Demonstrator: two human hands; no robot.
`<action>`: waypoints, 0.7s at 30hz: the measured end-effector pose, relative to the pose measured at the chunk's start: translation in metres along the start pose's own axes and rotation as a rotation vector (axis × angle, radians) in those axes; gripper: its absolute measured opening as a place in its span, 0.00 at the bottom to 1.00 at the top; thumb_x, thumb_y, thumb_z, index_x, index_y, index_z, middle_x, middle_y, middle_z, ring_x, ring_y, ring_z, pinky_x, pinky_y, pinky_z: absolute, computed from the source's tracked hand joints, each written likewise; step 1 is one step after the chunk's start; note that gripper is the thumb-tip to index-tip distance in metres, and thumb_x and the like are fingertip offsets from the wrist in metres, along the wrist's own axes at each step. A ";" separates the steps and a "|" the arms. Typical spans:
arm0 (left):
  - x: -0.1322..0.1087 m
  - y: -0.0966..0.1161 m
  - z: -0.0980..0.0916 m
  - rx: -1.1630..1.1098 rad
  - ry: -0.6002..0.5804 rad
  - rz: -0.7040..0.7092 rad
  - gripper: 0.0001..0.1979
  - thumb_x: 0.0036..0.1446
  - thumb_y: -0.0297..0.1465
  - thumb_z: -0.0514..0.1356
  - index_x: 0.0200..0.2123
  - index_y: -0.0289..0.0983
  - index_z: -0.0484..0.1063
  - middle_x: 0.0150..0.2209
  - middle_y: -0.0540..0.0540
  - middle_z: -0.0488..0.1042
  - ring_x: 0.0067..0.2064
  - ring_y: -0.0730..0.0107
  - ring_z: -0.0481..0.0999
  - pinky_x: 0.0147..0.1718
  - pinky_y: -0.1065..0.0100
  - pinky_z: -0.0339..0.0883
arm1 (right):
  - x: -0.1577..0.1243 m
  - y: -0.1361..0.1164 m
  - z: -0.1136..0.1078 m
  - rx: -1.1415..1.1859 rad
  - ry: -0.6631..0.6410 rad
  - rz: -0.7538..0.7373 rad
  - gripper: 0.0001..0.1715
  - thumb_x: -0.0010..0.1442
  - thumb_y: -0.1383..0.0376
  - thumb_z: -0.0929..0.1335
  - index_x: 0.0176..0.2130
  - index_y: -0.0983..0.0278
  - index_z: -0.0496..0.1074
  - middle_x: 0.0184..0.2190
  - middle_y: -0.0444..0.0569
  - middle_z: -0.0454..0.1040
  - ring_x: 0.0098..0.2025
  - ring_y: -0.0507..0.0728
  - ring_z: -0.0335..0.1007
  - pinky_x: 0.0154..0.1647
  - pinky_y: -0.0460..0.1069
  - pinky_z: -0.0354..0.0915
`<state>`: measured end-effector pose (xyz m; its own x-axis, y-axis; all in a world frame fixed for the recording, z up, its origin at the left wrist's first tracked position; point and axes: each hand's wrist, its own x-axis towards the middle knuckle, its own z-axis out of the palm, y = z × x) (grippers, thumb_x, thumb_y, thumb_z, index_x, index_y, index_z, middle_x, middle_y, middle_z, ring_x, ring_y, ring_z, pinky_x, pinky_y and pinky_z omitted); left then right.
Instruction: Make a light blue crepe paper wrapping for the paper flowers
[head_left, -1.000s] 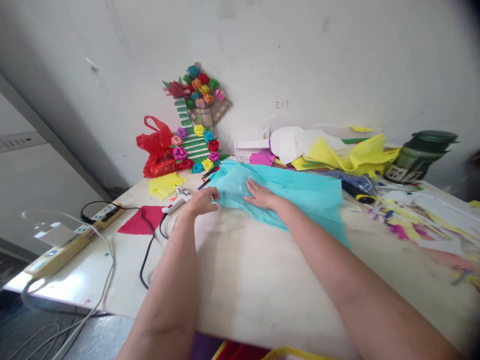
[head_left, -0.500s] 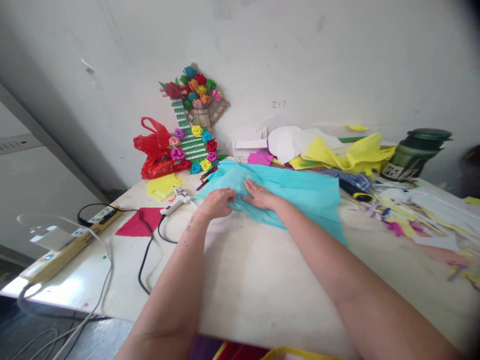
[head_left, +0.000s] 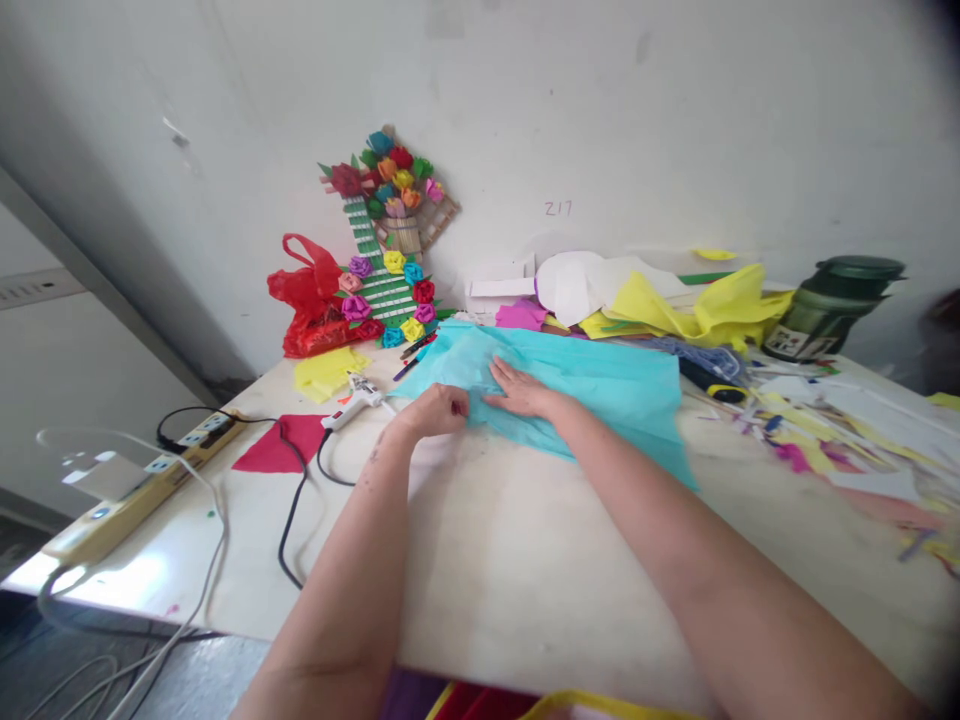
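A thin turquoise sheet [head_left: 622, 385], which looks like crepe paper, lies wrinkled across the middle of the table. My left hand [head_left: 436, 410] is closed at the sheet's near left edge, its curled fingers gripping the material. Beside it, my right hand [head_left: 519, 390] rests flat on the sheet with the fingers spread. Just left of my left hand lies a white glue gun [head_left: 351, 402] with a black cord. The fingertips of my left hand are partly hidden.
A power strip [head_left: 142, 490] with cords runs along the left edge near a red square [head_left: 277, 445]. Behind stand a red bag [head_left: 307, 300] and a flower decoration [head_left: 390, 285]. A green bottle [head_left: 832, 310], yellow sheets [head_left: 697, 310] and paper scraps [head_left: 832, 440] are at right.
My left hand has turned slightly and shifted a little toward me, its fingers more tightly curled. My right hand stays pressed on the sheet in the same place.
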<state>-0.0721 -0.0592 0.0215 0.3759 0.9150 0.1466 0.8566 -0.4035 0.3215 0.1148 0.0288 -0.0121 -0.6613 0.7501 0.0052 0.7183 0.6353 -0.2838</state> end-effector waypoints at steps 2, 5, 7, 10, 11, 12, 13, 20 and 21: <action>-0.001 0.000 -0.004 0.016 0.091 -0.030 0.09 0.40 0.24 0.53 0.26 0.35 0.71 0.22 0.51 0.70 0.26 0.74 0.68 0.27 0.74 0.62 | 0.000 0.001 0.000 -0.014 0.002 -0.009 0.51 0.55 0.42 0.54 0.64 0.70 0.35 0.64 0.53 0.27 0.65 0.59 0.26 0.63 0.52 0.35; 0.002 -0.003 -0.004 0.106 0.364 -0.088 0.09 0.47 0.29 0.55 0.34 0.35 0.70 0.29 0.47 0.72 0.33 0.69 0.70 0.35 0.69 0.64 | -0.001 0.001 0.000 -0.012 0.012 -0.023 0.50 0.55 0.42 0.55 0.64 0.68 0.35 0.65 0.52 0.28 0.65 0.59 0.27 0.63 0.53 0.36; 0.006 -0.004 0.000 0.159 0.493 -0.112 0.14 0.50 0.35 0.56 0.40 0.35 0.68 0.38 0.43 0.72 0.43 0.63 0.69 0.44 0.64 0.62 | -0.001 0.001 0.000 -0.007 0.019 -0.024 0.49 0.55 0.43 0.55 0.64 0.67 0.35 0.65 0.51 0.28 0.65 0.59 0.27 0.63 0.54 0.36; 0.012 -0.005 0.012 0.210 0.499 -0.135 0.27 0.49 0.43 0.58 0.51 0.37 0.62 0.53 0.41 0.65 0.57 0.56 0.57 0.55 0.58 0.52 | 0.000 0.001 0.001 -0.011 0.018 -0.014 0.50 0.55 0.44 0.56 0.64 0.71 0.36 0.65 0.54 0.27 0.65 0.59 0.26 0.63 0.52 0.35; 0.013 -0.006 0.016 0.224 0.475 -0.145 0.31 0.48 0.45 0.59 0.53 0.37 0.59 0.56 0.41 0.61 0.60 0.54 0.51 0.57 0.56 0.48 | 0.001 0.001 0.002 -0.013 0.017 -0.012 0.50 0.55 0.44 0.56 0.64 0.72 0.36 0.64 0.55 0.27 0.65 0.59 0.26 0.63 0.52 0.34; 0.014 -0.006 0.020 0.237 0.450 -0.158 0.35 0.47 0.47 0.58 0.56 0.38 0.57 0.59 0.41 0.57 0.62 0.54 0.45 0.58 0.55 0.44 | 0.001 0.002 0.003 -0.014 0.016 -0.012 0.50 0.55 0.44 0.55 0.64 0.73 0.36 0.64 0.55 0.26 0.65 0.59 0.25 0.63 0.52 0.34; 0.015 -0.006 0.023 0.246 0.426 -0.180 0.37 0.47 0.48 0.58 0.58 0.38 0.54 0.61 0.42 0.54 0.64 0.53 0.40 0.59 0.54 0.41 | 0.002 0.003 0.003 -0.014 0.018 -0.016 0.50 0.56 0.44 0.55 0.64 0.72 0.36 0.64 0.54 0.26 0.65 0.58 0.25 0.63 0.52 0.34; 0.019 -0.010 0.033 0.250 0.339 -0.307 0.48 0.43 0.55 0.56 0.62 0.36 0.44 0.64 0.40 0.41 0.64 0.52 0.31 0.60 0.52 0.34 | 0.001 0.003 -0.001 -0.004 -0.011 -0.027 0.47 0.56 0.48 0.56 0.64 0.69 0.36 0.65 0.52 0.27 0.65 0.58 0.25 0.63 0.52 0.34; 0.020 -0.010 0.034 0.244 0.335 -0.314 0.49 0.43 0.55 0.56 0.62 0.35 0.43 0.64 0.40 0.40 0.64 0.51 0.31 0.60 0.51 0.34 | 0.001 0.003 -0.002 -0.003 -0.015 -0.026 0.46 0.57 0.48 0.55 0.64 0.69 0.36 0.65 0.51 0.28 0.65 0.58 0.26 0.63 0.52 0.34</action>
<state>-0.0616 -0.0367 -0.0104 -0.0117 0.9240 0.3823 0.9824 -0.0607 0.1768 0.1163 0.0316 -0.0110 -0.6827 0.7307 -0.0024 0.7018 0.6548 -0.2805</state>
